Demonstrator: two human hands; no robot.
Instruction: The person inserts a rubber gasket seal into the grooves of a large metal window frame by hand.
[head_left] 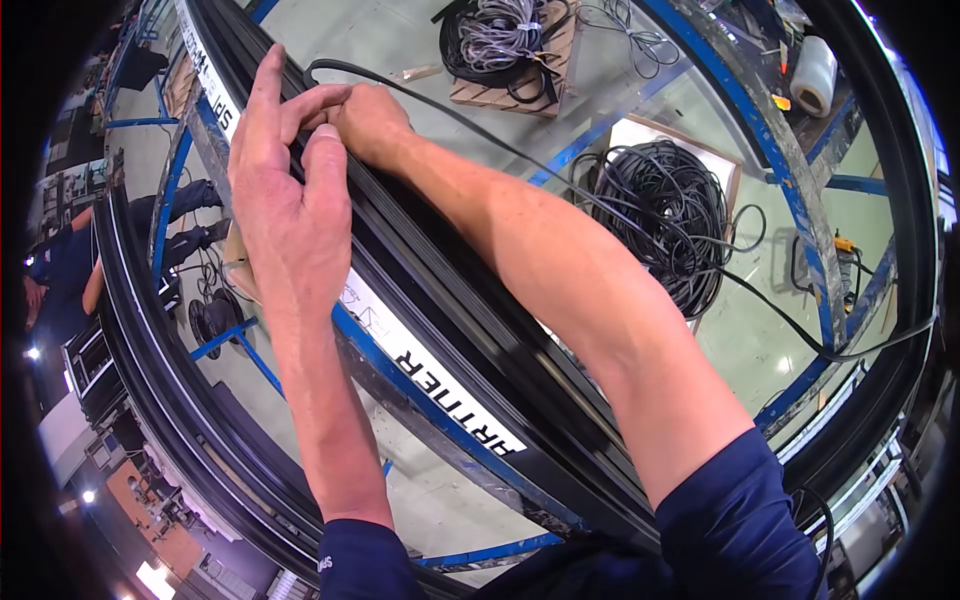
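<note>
Long black profiles (440, 260) run diagonally under my arms, beside a white strip with black lettering (455, 405). My left hand (285, 180) lies over the profiles at the upper left, its fingers stretched out and apart, holding nothing. Just right of it, my right hand (362, 118) is bent over the profiles with its fingers curled; its fingertips are partly hidden behind my left hand, and it pinches something I cannot make out. A thin black cord (470, 128) starts beside my right hand and runs off to the right.
A pile of black cord (665, 215) lies in a box at the right. Coiled cables (490, 40) sit on a wooden pallet (565, 70) above. Blue metal frames (750, 110) surround the work. A wrapped roll (815, 75) is at upper right. Another person (70, 270) is at the far left.
</note>
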